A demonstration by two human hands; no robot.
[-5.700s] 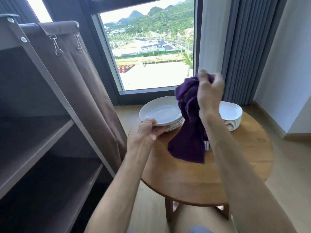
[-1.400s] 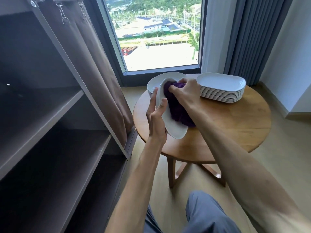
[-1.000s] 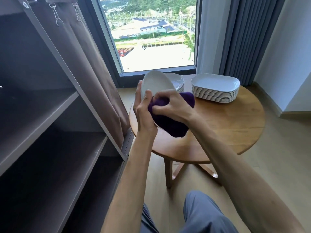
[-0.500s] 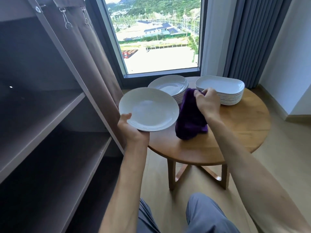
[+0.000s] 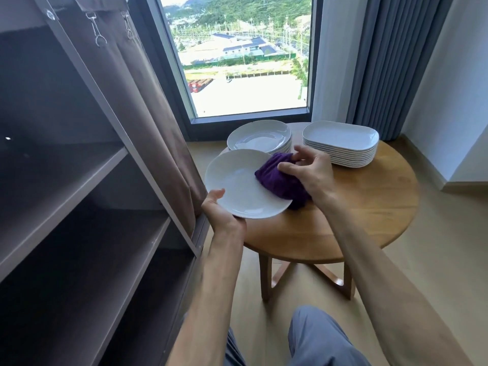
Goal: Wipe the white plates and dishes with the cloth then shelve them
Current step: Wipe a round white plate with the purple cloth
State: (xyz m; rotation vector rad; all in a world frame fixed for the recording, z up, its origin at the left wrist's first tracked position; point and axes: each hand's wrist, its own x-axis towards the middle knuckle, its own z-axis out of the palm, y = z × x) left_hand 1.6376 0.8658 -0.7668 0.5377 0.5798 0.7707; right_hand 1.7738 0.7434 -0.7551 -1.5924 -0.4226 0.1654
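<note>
My left hand [image 5: 220,210] grips the near rim of a round white plate [image 5: 237,186], held face up and nearly level over the left edge of the round wooden table [image 5: 364,217]. A bunched purple cloth [image 5: 277,178] lies on the plate's right side, held there by my right hand [image 5: 309,171]. Behind them on the table sit a stack of round white plates [image 5: 260,136] and a stack of white oblong dishes [image 5: 340,142].
A dark open shelving unit [image 5: 87,207] with bare shelves stands at my left, its brown fabric curtain [image 5: 148,114] drawn aside next to the plate. A window and grey drapes [image 5: 390,62] are behind the table. My knees [image 5: 317,336] show at the bottom.
Since half a second ago my right hand has brought the cloth leftward onto the plate's upper face. The plate has stayed level in my left hand, close to the table's left edge.
</note>
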